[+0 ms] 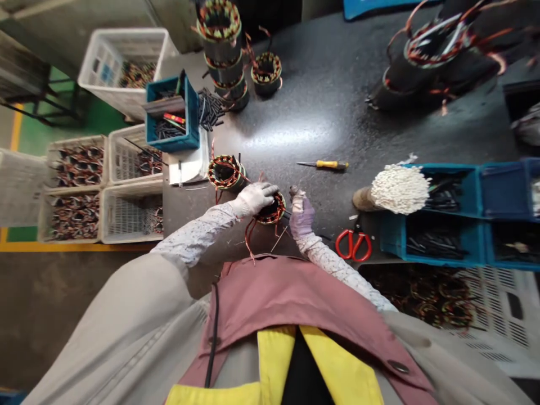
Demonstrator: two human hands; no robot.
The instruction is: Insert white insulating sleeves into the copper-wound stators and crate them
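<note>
My left hand (256, 198), in a white glove, lies over the near motor stator (274, 211), with its fingers curled on the rim. Copper leads from this stator hang toward my apron. At its right side, my right hand (302, 214), in a purple-grey glove, is closed. Whatever sits in its fingers is too small and dark to name. Touching distance to the left of my left hand stands a second wound stator (225, 173) with loose copper leads. A yellow-handled screwdriver (329, 165) lies beyond my right hand, and red-handled scissors (354, 244) lie to its right.
Stacked stators (223, 56) and a single stator (266, 73) stand at the back. A blue bin (194, 121) of black tubes is at left, near white crates (105, 160). A bundle of white sleeves (400, 189) and blue bins (392, 239) stand at right.
</note>
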